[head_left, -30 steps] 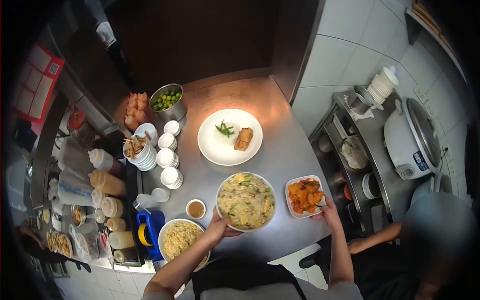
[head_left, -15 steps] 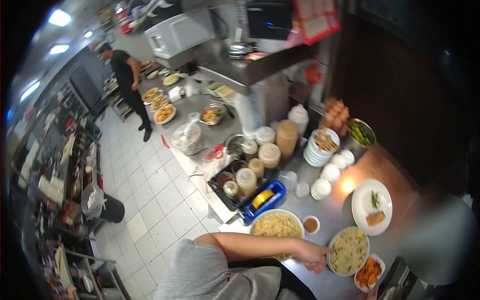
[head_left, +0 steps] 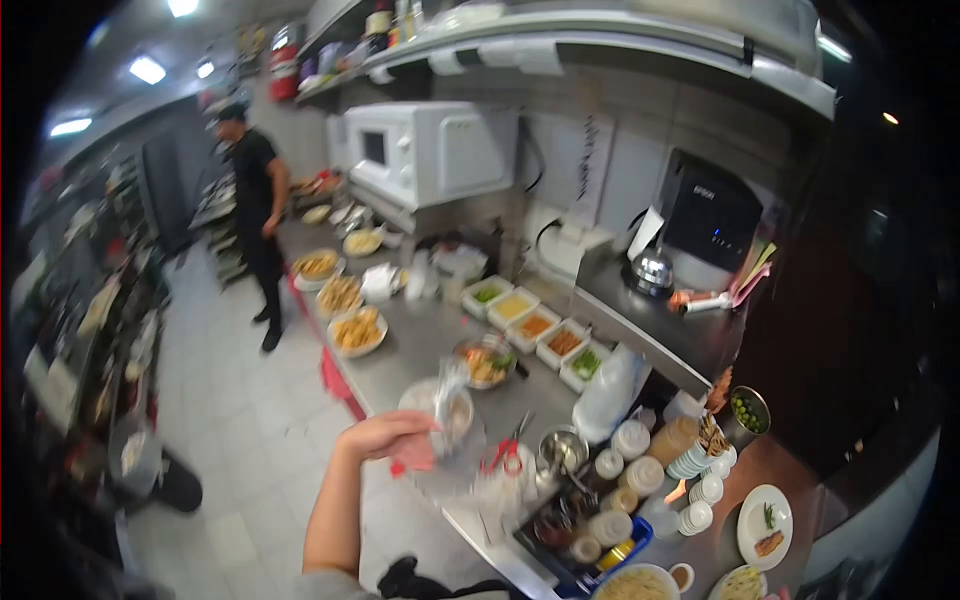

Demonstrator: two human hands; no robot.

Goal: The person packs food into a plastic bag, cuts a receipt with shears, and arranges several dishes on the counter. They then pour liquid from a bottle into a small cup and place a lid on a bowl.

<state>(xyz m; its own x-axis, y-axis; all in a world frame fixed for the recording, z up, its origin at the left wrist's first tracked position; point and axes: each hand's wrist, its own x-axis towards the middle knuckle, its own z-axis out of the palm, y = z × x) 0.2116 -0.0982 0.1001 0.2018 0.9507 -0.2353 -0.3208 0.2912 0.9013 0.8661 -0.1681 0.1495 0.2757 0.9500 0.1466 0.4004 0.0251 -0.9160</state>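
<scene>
Perhaps the left hand (head_left: 388, 434), fingers extended and loosely open beside the clear, bulging plastic bag (head_left: 455, 412) on the grey steel counter (head_left: 411, 345), could topple it by brushing its top; contact is unclear.

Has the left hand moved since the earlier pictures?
Yes. It was at the fried rice bowl, right of the blue tape dispenser; now the left hand is left of that dispenser, by the plastic bag.
</scene>
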